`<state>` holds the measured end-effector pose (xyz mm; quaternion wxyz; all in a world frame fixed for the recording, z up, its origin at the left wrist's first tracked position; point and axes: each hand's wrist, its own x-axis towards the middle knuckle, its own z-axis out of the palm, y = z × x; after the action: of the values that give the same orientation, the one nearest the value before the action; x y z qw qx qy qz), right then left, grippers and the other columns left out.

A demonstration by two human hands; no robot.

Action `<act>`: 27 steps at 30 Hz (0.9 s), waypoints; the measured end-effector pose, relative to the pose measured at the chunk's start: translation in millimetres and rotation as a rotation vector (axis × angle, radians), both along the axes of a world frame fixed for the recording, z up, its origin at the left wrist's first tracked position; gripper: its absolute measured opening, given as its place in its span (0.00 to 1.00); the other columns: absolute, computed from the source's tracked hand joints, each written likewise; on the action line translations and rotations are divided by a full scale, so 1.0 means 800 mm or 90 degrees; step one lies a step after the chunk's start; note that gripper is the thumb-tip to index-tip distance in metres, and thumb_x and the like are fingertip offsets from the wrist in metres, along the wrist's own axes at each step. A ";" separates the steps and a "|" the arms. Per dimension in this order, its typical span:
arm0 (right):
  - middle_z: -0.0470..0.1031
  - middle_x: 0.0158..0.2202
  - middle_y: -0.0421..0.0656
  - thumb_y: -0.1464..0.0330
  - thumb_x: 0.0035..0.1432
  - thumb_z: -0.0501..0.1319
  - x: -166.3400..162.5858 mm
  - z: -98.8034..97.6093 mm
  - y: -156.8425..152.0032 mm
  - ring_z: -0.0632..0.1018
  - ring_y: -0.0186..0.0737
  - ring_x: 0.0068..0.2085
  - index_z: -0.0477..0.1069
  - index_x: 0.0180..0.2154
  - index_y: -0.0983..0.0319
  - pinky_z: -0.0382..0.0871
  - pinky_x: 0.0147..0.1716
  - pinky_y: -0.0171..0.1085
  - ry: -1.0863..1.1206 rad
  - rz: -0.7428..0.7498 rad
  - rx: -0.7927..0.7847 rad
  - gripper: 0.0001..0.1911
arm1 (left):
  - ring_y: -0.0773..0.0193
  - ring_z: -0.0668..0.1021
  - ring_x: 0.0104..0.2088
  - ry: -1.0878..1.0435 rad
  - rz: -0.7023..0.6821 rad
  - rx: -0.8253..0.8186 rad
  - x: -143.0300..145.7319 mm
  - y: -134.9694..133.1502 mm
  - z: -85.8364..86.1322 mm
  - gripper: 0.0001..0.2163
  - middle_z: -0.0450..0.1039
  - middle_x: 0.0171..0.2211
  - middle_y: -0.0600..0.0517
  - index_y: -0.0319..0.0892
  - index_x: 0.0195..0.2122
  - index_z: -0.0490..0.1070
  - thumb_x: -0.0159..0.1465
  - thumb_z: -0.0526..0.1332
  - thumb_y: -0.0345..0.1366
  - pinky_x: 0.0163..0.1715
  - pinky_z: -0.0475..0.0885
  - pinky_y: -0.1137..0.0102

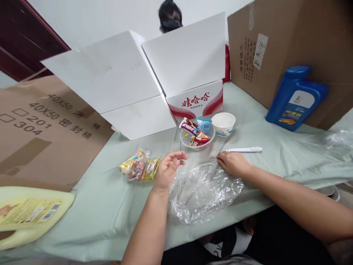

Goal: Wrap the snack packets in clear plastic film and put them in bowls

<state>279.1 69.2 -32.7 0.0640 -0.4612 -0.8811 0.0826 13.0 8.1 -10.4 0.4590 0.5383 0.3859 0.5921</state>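
My left hand (pixel 169 169) hovers just above the left edge of a crumpled clear plastic bag (pixel 204 197), its fingers apart and nothing in them. At the bag's upper right edge, my right hand (pixel 233 163) rests with fingers curled down on the plastic. A white-handled knife or similar slim tool (pixel 245 149) lies right behind that hand. Several wrapped snacks fill a clear plastic bowl (pixel 213 135) beyond my hands. Left of my left hand lie more wrapped snacks (pixel 137 167) in a small cluster on the green tablecloth.
A white paper bowl (pixel 223 124) stands beside the snack bowl. Behind are a white carton (pixel 194 99) with raised flaps and a person (pixel 170 16). A brown box (pixel 49 132) and yellow jug (pixel 33 213) stand left; a large box (pixel 275 48) and blue bottle (pixel 298 99) stand right.
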 end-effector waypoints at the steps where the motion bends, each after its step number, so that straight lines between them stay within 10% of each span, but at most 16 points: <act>1: 0.79 0.41 0.47 0.66 0.68 0.50 0.001 0.000 0.000 0.79 0.43 0.39 0.73 0.40 0.61 0.61 0.34 0.36 0.007 0.002 0.003 0.14 | 0.60 0.81 0.39 0.069 -0.057 0.001 0.002 -0.007 0.004 0.11 0.79 0.42 0.45 0.42 0.41 0.77 0.60 0.67 0.41 0.35 0.75 0.69; 5: 0.79 0.42 0.46 0.66 0.68 0.51 0.006 0.006 0.004 0.78 0.42 0.41 0.74 0.42 0.60 0.62 0.35 0.34 0.040 -0.011 0.022 0.14 | 0.57 0.79 0.45 0.487 -0.249 -0.014 0.019 -0.025 0.012 0.09 0.78 0.44 0.46 0.45 0.43 0.78 0.62 0.65 0.36 0.45 0.75 0.63; 10: 0.78 0.44 0.47 0.67 0.66 0.52 0.028 0.015 0.022 0.78 0.44 0.40 0.74 0.45 0.60 0.65 0.37 0.37 0.027 -0.104 0.048 0.13 | 0.48 0.69 0.59 0.802 -0.036 0.009 0.018 -0.014 -0.005 0.14 0.70 0.57 0.43 0.44 0.44 0.78 0.55 0.69 0.32 0.60 0.63 0.51; 19: 0.75 0.47 0.50 0.57 0.66 0.54 0.049 0.057 -0.010 0.74 0.47 0.49 0.73 0.47 0.60 0.67 0.50 0.45 0.379 0.164 0.018 0.17 | 0.51 0.72 0.54 0.732 -0.077 0.061 0.020 -0.013 -0.003 0.10 0.73 0.51 0.45 0.46 0.43 0.77 0.60 0.65 0.36 0.55 0.67 0.54; 23: 0.73 0.47 0.49 0.54 0.53 0.67 0.039 0.071 -0.043 0.74 0.48 0.47 0.71 0.50 0.61 0.68 0.46 0.42 0.204 0.419 -0.211 0.26 | 0.49 0.71 0.55 0.744 -0.076 0.014 0.022 -0.012 -0.012 0.13 0.72 0.53 0.45 0.47 0.45 0.77 0.57 0.67 0.35 0.57 0.65 0.54; 27: 0.72 0.43 0.49 0.64 0.43 0.72 0.028 0.059 -0.057 0.71 0.50 0.45 0.74 0.41 0.64 0.66 0.44 0.44 -0.019 0.440 -0.203 0.21 | 0.50 0.72 0.52 0.763 0.026 -0.014 0.012 -0.014 -0.003 0.09 0.72 0.48 0.45 0.45 0.40 0.77 0.57 0.66 0.35 0.53 0.67 0.55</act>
<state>301.2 23.9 14.2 -0.0533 -0.1419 -0.9617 0.2284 22.6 -2.9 -13.0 0.1557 0.7659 0.5941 0.1903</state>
